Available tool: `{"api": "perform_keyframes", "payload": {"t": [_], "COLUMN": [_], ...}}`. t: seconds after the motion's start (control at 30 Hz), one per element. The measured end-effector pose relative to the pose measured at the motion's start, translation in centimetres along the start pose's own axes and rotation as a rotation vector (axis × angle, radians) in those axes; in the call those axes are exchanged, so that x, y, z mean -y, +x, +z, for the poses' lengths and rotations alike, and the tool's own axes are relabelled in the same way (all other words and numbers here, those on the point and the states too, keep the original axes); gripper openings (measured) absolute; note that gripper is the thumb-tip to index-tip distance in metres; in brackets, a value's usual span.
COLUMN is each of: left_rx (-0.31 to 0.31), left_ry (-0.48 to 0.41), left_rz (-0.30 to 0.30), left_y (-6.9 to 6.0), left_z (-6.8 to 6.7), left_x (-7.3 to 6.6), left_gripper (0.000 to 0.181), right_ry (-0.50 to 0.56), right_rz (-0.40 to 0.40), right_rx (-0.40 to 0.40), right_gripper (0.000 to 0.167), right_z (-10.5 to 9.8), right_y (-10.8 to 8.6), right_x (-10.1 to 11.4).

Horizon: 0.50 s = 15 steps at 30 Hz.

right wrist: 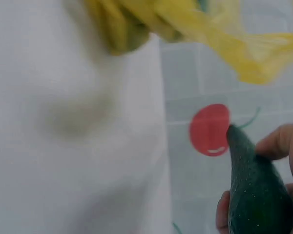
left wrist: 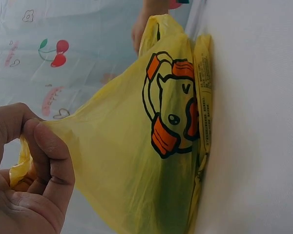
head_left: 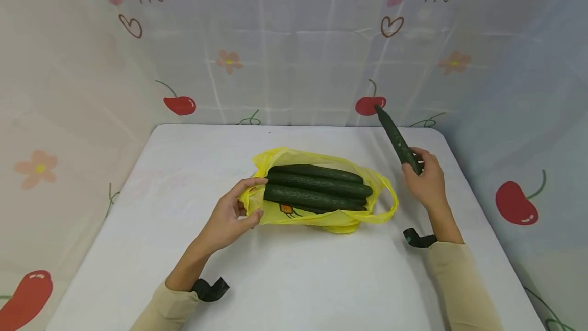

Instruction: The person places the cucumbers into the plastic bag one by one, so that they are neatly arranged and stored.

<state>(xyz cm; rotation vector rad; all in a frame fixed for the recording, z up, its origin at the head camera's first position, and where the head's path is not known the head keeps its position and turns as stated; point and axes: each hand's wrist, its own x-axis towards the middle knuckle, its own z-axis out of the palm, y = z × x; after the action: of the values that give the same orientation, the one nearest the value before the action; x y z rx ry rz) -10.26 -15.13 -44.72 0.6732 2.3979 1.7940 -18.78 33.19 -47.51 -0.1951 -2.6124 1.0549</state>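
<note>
A yellow plastic bag [head_left: 331, 221] lies on its side on the white table, its mouth spread so that several dark green cucumbers [head_left: 317, 183] show inside. My left hand [head_left: 231, 213] grips the bag's left edge. In the left wrist view the fingers [left wrist: 51, 146] pinch the plastic and pull it taut, and a cartoon print shows on the bag's side. To the right of the bag, my right hand [head_left: 426, 178] holds one cucumber [head_left: 396, 137] by its near end, raised above the table and tilted. The right wrist view shows the thumb and fingers around this cucumber [right wrist: 256, 195].
The white table [head_left: 193, 157] has patterned curtains [head_left: 294, 65] behind it and along both sides. A loop handle [head_left: 390, 203] of the bag sticks out at its right end. Black straps [head_left: 211, 289] sit at both wrists.
</note>
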Motion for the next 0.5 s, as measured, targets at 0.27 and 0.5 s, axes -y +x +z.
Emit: {"api": "perform_keyframes", "payload": {"t": [0.27,0.5], "left_rx": [-0.003,-0.01], "left_ry": [0.005,0.007], "left_rz": [-0.002,-0.005], "left_y": [0.0,-0.1], "left_z": [0.0,-0.1], "left_x": [-0.1,-0.3], "left_gripper": [0.064,0.066], "right_ry": [0.105,0.146], "right_rz": [-0.274,-0.462], "right_rx": [-0.036,0.129], "right_gripper": [0.053,0.06], "right_z": [-4.5,-5.6], "right_y": [-0.5,-1.7], "right_x": [2.2,3.4]}}
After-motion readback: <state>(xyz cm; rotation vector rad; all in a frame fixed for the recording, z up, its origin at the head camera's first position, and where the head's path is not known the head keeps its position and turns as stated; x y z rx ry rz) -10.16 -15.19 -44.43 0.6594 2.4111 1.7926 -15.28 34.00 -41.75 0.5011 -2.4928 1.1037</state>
